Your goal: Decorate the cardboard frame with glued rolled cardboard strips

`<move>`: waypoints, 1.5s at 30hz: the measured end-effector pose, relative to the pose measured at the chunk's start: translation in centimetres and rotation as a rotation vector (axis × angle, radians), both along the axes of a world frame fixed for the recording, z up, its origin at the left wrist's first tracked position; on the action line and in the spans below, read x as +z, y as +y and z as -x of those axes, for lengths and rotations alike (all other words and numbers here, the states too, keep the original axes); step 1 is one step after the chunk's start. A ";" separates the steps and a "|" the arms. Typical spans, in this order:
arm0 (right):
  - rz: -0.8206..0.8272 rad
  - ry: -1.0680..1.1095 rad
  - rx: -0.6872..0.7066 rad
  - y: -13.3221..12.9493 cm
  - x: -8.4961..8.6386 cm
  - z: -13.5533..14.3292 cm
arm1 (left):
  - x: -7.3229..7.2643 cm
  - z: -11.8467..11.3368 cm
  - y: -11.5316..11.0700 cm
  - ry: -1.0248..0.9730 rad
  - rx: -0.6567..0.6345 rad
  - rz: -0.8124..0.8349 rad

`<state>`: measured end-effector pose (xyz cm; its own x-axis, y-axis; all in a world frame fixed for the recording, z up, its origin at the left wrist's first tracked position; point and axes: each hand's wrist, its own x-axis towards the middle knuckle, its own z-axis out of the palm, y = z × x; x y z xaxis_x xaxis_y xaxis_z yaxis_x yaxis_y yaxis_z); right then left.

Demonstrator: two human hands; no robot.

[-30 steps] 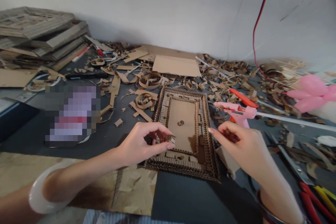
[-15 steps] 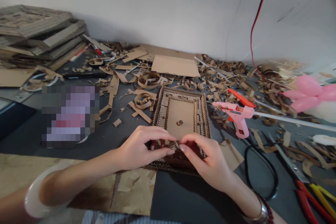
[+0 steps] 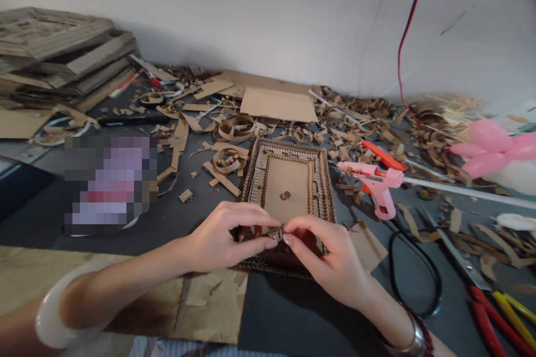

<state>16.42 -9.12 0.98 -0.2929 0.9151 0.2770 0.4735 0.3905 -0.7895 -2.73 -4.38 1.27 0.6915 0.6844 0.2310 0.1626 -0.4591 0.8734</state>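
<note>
Between the thumb and fingers of my left hand (image 3: pixel 228 234) is a small rolled cardboard coil (image 3: pixel 275 232). My right hand (image 3: pixel 322 251) pinches the coil's right side, fingertips close together. Both hands are over the near part of a rectangular cardboard frame (image 3: pixel 329 189) with ridged, stepped borders. A second little cardboard coil (image 3: pixel 285 196) lies on the frame's flat middle panel, just beyond my fingers. My hands hide the near end of that panel.
A pink glue gun (image 3: pixel 383 184) with a clear stick lies right of the frame. Red-handled scissors (image 3: pixel 473 279) and yellow-handled pliers (image 3: pixel 513 307) are at the lower right. Cardboard scraps (image 3: pixel 234 128) cover the back; stacked cardboard pieces (image 3: pixel 71 50) stand far left.
The coil has turned slightly between my fingers, and my right fingertips have shifted a little left onto it. The whole view has drifted slightly.
</note>
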 end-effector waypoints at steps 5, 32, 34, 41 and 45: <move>-0.120 0.005 0.045 -0.1 -0.3 -0.2 | 0.1 0.0 0.0 0.014 -0.031 -0.001; -0.268 -0.110 0.112 -0.1 -0.6 -0.3 | 0.1 0.0 0.0 0.057 -0.039 0.013; -0.273 -0.116 0.106 -0.2 -0.6 -0.3 | 0.1 0.0 0.0 0.057 -0.039 0.021; -0.290 -0.077 0.084 -0.2 -0.3 -0.4 | 0.2 -0.1 0.0 0.051 -0.048 0.057; -0.284 -0.080 0.097 -0.1 -0.3 -0.4 | 0.1 -0.1 0.0 0.050 -0.049 0.055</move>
